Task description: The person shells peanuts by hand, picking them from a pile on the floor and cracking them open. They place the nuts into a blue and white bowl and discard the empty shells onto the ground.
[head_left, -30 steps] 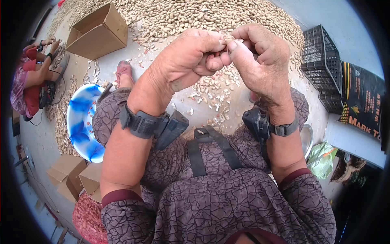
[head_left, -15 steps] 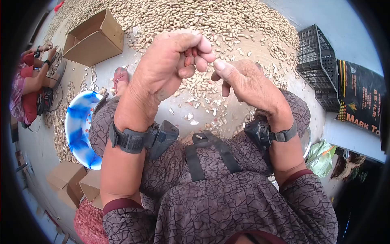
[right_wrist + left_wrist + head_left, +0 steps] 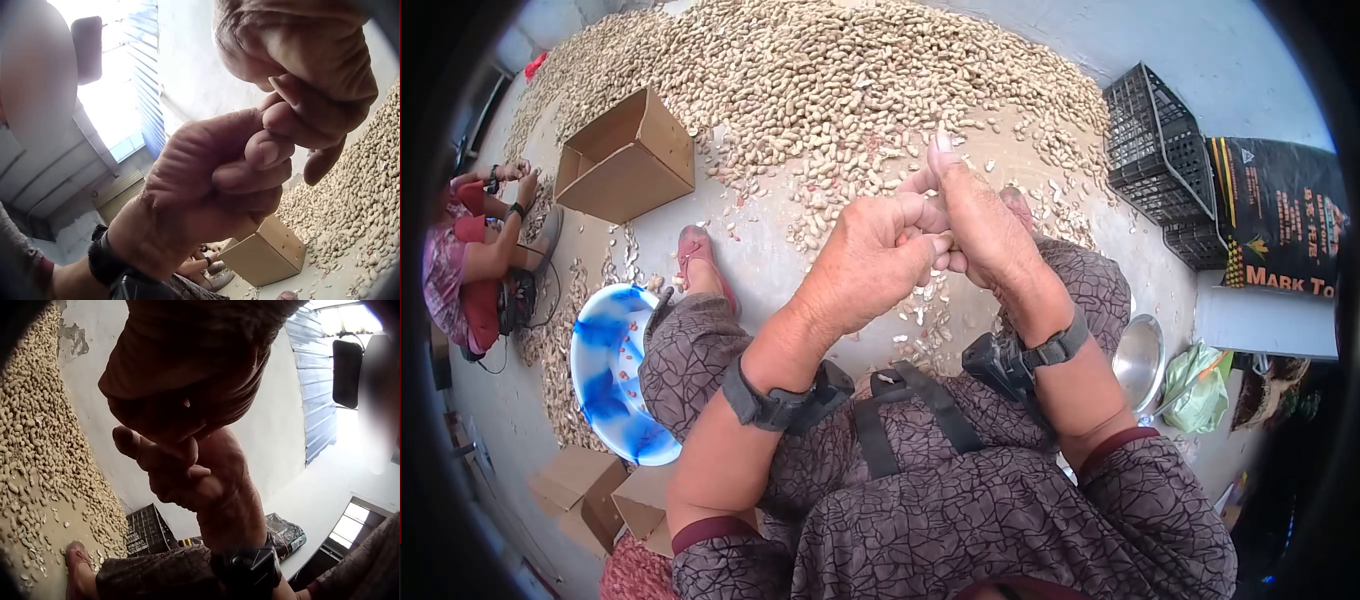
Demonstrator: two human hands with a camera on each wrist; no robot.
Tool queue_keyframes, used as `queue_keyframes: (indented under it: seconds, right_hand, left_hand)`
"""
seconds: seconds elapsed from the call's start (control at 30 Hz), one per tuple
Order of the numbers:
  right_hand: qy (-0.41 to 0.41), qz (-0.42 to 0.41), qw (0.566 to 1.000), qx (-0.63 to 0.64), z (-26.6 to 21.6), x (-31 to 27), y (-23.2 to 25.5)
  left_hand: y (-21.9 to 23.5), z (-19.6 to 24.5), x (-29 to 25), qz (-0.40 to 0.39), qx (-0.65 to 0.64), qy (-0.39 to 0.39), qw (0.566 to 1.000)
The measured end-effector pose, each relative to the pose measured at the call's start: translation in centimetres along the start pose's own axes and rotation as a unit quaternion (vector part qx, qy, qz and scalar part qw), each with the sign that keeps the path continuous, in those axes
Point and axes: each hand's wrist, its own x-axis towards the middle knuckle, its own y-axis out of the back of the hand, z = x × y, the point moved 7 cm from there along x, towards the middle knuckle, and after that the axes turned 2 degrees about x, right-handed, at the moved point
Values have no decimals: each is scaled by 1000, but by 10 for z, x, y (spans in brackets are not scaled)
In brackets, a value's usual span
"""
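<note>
Both hands meet in front of the lap in the head view. The left hand (image 3: 870, 250) is curled, its thumb and fingertips against the right hand's fingers, with a trace of red kernel (image 3: 904, 238) between its fingers. Above and beside it, the right hand (image 3: 990, 220) has its thumb raised and its other fingers bent; what lies inside them is hidden. The left wrist view shows the right hand's curled fingers (image 3: 187, 475) below the dark left hand (image 3: 187, 369). In the right wrist view, the left hand (image 3: 206, 169) touches the right hand (image 3: 312, 69).
Unshelled peanuts (image 3: 800, 80) are heaped ahead. An open cardboard box (image 3: 630, 165) and a blue-and-white basin (image 3: 605, 390) with some red kernels are on the left, where another person sits. Black crates (image 3: 1155, 150), a printed black bag (image 3: 1280, 215) and a metal bowl (image 3: 1140, 365) stand right.
The hands have come down towards the lap and together again after parting slightly. The left hand has turned, so the kernels seen in it are now mostly hidden; the right thumb has risen.
</note>
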Motion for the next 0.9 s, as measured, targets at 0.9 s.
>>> queue_keyframes:
  seconds: [0.9]
  right_hand:
    - [307,-2,950,-62,-56,-31,1]
  left_hand:
    - [16,8,-3,-10,-452,-26,892]
